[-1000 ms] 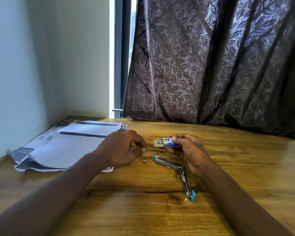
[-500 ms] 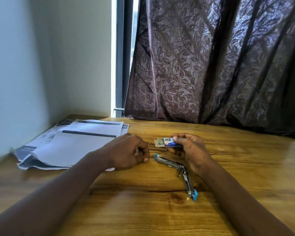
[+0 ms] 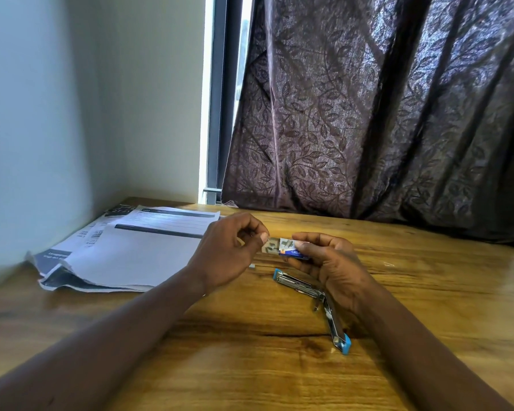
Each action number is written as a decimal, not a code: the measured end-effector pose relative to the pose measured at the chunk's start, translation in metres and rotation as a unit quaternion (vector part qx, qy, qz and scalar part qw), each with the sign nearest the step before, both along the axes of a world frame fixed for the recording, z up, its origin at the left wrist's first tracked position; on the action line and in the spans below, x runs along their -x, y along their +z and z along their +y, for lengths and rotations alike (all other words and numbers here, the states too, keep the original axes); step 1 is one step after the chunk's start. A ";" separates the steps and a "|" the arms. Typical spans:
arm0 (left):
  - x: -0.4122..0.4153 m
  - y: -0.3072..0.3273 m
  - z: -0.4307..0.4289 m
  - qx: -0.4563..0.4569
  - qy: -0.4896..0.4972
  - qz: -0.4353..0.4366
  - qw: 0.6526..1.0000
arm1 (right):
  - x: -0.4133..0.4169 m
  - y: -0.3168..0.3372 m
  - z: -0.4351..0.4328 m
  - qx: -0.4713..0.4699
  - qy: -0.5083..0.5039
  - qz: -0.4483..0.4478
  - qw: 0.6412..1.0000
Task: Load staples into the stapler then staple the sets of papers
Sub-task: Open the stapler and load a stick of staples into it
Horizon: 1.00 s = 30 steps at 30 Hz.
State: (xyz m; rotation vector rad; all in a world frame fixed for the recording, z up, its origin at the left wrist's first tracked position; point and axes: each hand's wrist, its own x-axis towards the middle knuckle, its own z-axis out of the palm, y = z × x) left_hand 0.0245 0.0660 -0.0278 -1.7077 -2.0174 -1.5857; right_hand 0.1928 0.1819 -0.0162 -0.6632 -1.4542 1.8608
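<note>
My right hand [image 3: 330,265] grips a small blue and white staple box [image 3: 290,248] just above the table, its tray slid out to the left with staples showing. My left hand [image 3: 227,253] is raised to the tray's open end, thumb and forefinger pinched at it; whether a staple strip sits between them is hidden. The metal stapler [image 3: 312,304] with blue ends lies swung wide open on the wooden table [image 3: 250,366], below my right hand. A small loose strip of staples [image 3: 252,266] rests on the wood between my hands. Sets of printed papers [image 3: 137,250] lie at the left.
A pale wall runs along the table's left side. Behind the table hang a dark leaf-patterned curtain [image 3: 383,114] and a strip of window frame [image 3: 215,114].
My left hand has lifted off the table and moved right, up to the open end of the staple box. The right hand, box and stapler have stayed in place.
</note>
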 end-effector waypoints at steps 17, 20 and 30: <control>-0.009 0.000 0.001 0.007 0.059 -0.094 0.994 | -0.001 0.000 -0.002 -0.013 0.111 0.009 0.994; -0.007 -0.001 0.002 0.015 0.028 -0.142 0.989 | -0.001 0.000 -0.003 -0.019 0.121 0.011 0.992; -0.004 0.008 -0.003 0.071 -0.061 -0.384 0.919 | 0.000 -0.001 -0.003 -0.026 0.130 0.010 0.991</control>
